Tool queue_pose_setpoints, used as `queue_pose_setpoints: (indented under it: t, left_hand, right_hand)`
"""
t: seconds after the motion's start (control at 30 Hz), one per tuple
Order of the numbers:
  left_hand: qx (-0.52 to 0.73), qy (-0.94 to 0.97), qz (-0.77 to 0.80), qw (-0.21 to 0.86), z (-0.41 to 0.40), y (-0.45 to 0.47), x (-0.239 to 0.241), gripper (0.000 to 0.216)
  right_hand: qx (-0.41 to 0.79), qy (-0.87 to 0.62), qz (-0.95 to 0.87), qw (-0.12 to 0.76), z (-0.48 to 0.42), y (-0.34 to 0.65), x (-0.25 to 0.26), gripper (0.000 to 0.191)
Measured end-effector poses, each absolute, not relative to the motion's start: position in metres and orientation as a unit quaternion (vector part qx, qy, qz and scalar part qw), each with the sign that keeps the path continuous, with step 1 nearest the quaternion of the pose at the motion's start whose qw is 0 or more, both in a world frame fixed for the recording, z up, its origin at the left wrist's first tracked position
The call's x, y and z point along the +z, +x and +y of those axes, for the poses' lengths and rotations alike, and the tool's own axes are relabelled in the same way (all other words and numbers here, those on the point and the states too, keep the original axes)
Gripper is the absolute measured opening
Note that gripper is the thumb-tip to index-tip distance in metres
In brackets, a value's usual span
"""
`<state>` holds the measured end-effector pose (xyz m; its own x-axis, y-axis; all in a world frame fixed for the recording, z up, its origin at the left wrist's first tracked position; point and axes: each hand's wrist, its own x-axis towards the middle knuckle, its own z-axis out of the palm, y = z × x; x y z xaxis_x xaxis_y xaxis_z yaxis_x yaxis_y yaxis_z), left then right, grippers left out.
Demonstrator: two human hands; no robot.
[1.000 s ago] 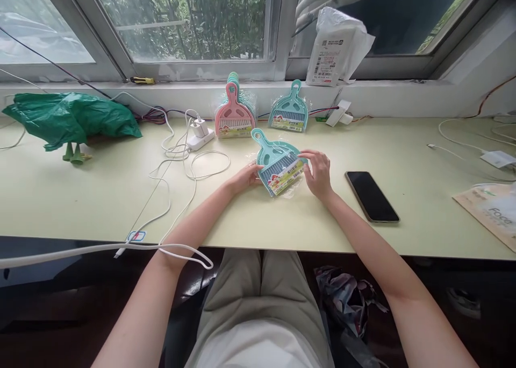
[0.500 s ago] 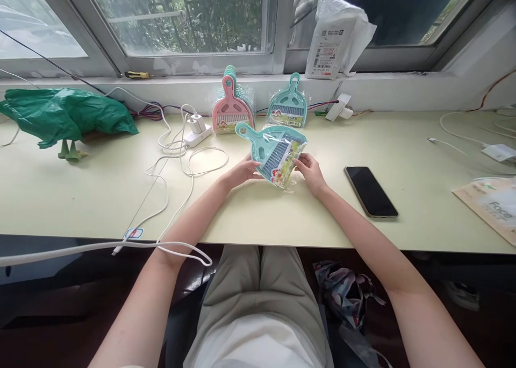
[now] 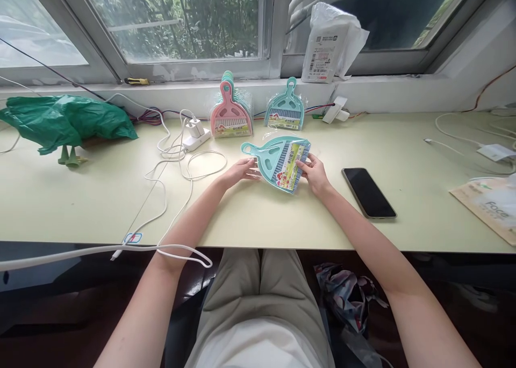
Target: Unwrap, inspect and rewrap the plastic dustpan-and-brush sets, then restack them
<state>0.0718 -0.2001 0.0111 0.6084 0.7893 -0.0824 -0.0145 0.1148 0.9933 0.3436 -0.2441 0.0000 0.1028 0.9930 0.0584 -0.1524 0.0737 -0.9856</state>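
Both my hands hold a small teal dustpan-and-brush set point(image 3: 278, 161) in a clear wrapper, just above the pale desk point(image 3: 282, 217). My left hand point(image 3: 242, 170) grips its left side below the handle, which points left. My right hand point(image 3: 312, 171) pinches the right edge by the printed label. Behind it, a stack of similar sets fronted by a pink one point(image 3: 229, 115) leans against the wall under the window. A single teal set point(image 3: 285, 112) leans beside the stack.
A black phone point(image 3: 368, 192) lies right of my hands. White cables and a charger point(image 3: 196, 134) sprawl to the left, with a green plastic bag point(image 3: 64, 118) beyond. A white parcel point(image 3: 328, 48) sits on the sill. A paper packet point(image 3: 487, 206) lies far right.
The teal set has been lifted slightly and turned anticlockwise, so its handle points left instead of up-left. Both hands stayed on it.
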Motion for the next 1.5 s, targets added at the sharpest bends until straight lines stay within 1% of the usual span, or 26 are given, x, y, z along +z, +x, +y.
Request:
queue_pose_setpoints:
  t: [0.1, 0.23, 0.3, 0.37, 0.43, 0.47, 0.57, 0.7, 0.8, 0.9, 1.03, 1.17, 1.27, 1.37, 1.5]
  left_hand:
    - [0.329, 0.584, 0.349, 0.655, -0.194, 0.067, 0.011, 0.048]
    - [0.314, 0.605, 0.371, 0.630, -0.193, 0.063, 0.018, 0.051]
    - [0.326, 0.627, 0.409, 0.578, -0.193, 0.060, 0.021, 0.053]
    - [0.367, 0.646, 0.450, 0.496, -0.192, 0.058, 0.024, 0.057]
    - [0.412, 0.663, 0.457, 0.427, -0.193, 0.058, 0.025, 0.061]
    - [0.427, 0.672, 0.444, 0.411, -0.194, 0.059, 0.026, 0.061]
    - [0.429, 0.692, 0.398, 0.422, -0.198, 0.064, 0.029, 0.058]
    - [0.447, 0.691, 0.409, 0.395, -0.204, 0.072, 0.030, 0.047]
    - [0.475, 0.675, 0.413, 0.385, -0.199, 0.070, 0.028, 0.039]
    - [0.507, 0.655, 0.432, 0.358, -0.189, 0.061, 0.025, 0.034]
    - [0.553, 0.611, 0.511, 0.245, -0.174, 0.039, 0.026, 0.026]
    - [0.635, 0.479, 0.597, 0.105, -0.167, 0.006, 0.039, 0.019]
    - [0.667, 0.394, 0.632, 0.025, -0.169, -0.020, 0.053, 0.032]
    - [0.671, 0.332, 0.660, -0.055, -0.175, -0.042, 0.064, 0.041]
    - [0.662, 0.256, 0.688, -0.149, -0.182, -0.058, 0.069, 0.044]
  right_hand:
    - [0.501, -0.463, -0.452, 0.575, -0.244, 0.342, 0.001, 0.059]
    - [0.489, -0.466, -0.455, 0.580, -0.245, 0.344, 0.003, 0.056]
    - [0.485, -0.470, -0.452, 0.583, -0.245, 0.348, 0.005, 0.055]
    - [0.489, -0.471, -0.457, 0.575, -0.246, 0.353, 0.007, 0.055]
    - [0.500, -0.467, -0.475, 0.554, -0.248, 0.357, 0.010, 0.056]
    - [0.505, -0.465, -0.486, 0.541, -0.249, 0.357, 0.011, 0.057]
    - [0.516, -0.460, -0.516, 0.506, -0.253, 0.354, 0.015, 0.057]
    - [0.529, -0.465, -0.528, 0.474, -0.259, 0.345, 0.018, 0.058]
    - [0.532, -0.463, -0.529, 0.471, -0.260, 0.342, 0.020, 0.058]
    - [0.524, -0.457, -0.526, 0.490, -0.259, 0.343, 0.020, 0.057]
    - [0.506, -0.459, -0.499, 0.533, -0.254, 0.349, 0.016, 0.056]
    - [0.489, -0.463, -0.456, 0.582, -0.250, 0.354, 0.012, 0.053]
    - [0.490, -0.455, -0.432, 0.604, -0.248, 0.356, 0.011, 0.050]
    - [0.497, -0.448, -0.417, 0.615, -0.248, 0.357, 0.009, 0.048]
    - [0.504, -0.449, -0.399, 0.621, -0.246, 0.358, 0.005, 0.049]
